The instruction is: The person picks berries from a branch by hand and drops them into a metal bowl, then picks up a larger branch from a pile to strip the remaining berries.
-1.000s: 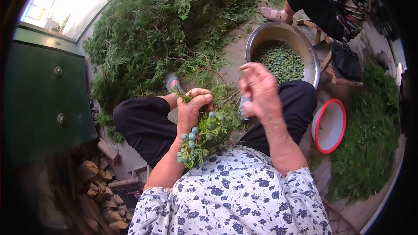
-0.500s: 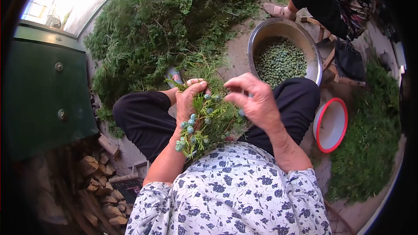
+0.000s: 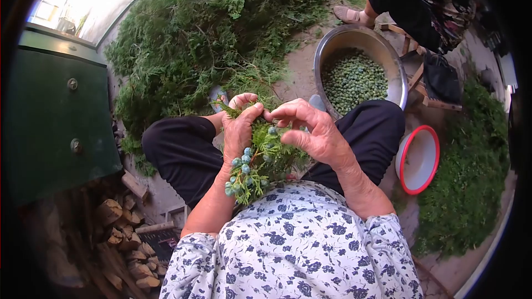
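My left hand [image 3: 239,127] is closed around a leafy green cypress sprig [image 3: 257,174], which hangs down over my wrist and lap. Clusters of round, pale blue-green cones [image 3: 245,160] stud its lower part. On the right, my right hand [image 3: 318,135] reaches in beside the sprig, thumb and fingers apart. Its forefinger comes close to my left fingertips, while the thumb lies just right of a single cone [image 3: 272,130].
A steel basin [image 3: 402,86] of picked cones stands beyond my right knee, near a seated person [image 3: 413,5]. A red-rimmed bowl [image 3: 400,155] sits to the right. Cut branches [image 3: 205,33] are heaped ahead; firewood [image 3: 136,243] and a green cabinet [image 3: 61,116] stand left.
My right hand has moved left and slightly closer to my left hand, over the sprig. The left hand keeps its hold and has barely moved.
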A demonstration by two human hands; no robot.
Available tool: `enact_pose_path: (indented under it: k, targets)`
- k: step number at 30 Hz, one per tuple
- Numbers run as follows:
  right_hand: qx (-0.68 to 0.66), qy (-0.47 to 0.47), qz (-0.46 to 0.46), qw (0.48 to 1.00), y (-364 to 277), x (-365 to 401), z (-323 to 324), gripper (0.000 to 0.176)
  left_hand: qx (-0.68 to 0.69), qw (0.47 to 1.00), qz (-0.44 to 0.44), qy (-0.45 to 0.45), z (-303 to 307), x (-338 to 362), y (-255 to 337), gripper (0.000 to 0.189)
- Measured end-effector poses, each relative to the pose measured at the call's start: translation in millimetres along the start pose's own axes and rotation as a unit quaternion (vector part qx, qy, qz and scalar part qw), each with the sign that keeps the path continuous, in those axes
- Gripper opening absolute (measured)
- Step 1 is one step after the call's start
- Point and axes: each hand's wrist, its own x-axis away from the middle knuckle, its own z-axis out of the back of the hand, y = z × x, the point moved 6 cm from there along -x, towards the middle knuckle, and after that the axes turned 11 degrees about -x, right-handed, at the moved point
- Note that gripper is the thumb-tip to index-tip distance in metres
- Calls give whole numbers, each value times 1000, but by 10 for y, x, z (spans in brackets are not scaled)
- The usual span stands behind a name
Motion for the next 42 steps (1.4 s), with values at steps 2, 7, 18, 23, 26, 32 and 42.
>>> enact_pose_path:
  k: [2,7,18,23,26,32,42]
  targets:
    - [131,-15,13,991,-43,10,-36,26,159,985,57,-34,-49,24,-36,22]
    - [13,51,-50,997,51,2,35,17,122,990,70,-12,-56,64,-27,27]
    - [-24,153,-24,988,39,19,187,17,-164,962,-175,-132,-82,92,248,10]
    - [-38,157,-21,987,-15,-3,126,16,-165,966,-158,-122,-108,146,221,19]
    - [-6,139,14,990,33,-18,131,16,-179,970,-128,-102,-134,206,283,18]
    - [-172,174,-76,967,291,7,114,17,-163,972,-122,-115,-136,182,206,14]
    - [-380,164,-37,909,149,-51,342,18,-106,986,-106,-76,-63,180,99,11]
